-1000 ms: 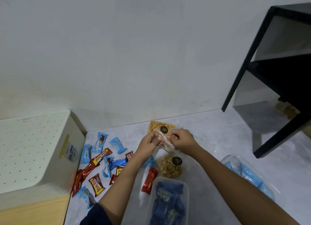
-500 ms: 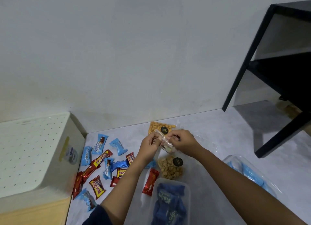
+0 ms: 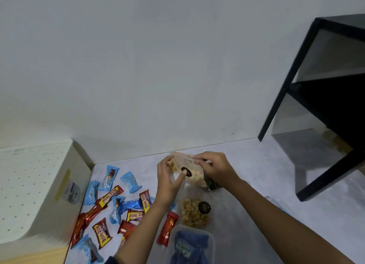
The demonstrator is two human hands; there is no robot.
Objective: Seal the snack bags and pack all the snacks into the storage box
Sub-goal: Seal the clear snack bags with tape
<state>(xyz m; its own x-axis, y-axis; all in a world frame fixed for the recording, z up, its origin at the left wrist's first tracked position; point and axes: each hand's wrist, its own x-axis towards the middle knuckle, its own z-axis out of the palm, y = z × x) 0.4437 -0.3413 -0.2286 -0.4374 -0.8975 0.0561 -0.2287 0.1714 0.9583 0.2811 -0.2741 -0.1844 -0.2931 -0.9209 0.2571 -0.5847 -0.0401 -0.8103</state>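
I hold a clear snack bag [image 3: 192, 170] with pale, colourful pieces and a round black sticker above the grey table [image 3: 246, 165]. My left hand [image 3: 168, 181] pinches its left side near the sticker. My right hand [image 3: 214, 168] grips its top right edge. Another clear bag of tan snacks [image 3: 192, 214] with a black sticker lies nearer to me. An orange snack bag [image 3: 173, 166] is mostly hidden behind the held bag. Several blue and red wrapped snacks [image 3: 116, 204] lie scattered at the left. A clear storage box [image 3: 190, 244] holding dark blue packets stands at the bottom.
A white perforated box [image 3: 33, 188] stands at the left on a wooden surface. A black metal shelf frame [image 3: 316, 97] rises at the right. A clear plastic lid or bag [image 3: 276, 202] lies under my right forearm. The white wall runs along the table's far edge.
The held bag has been turned and lifted, its face and sticker now showing. My left hand has shifted from the top strip to the bag's side. The camera has tilted slightly.
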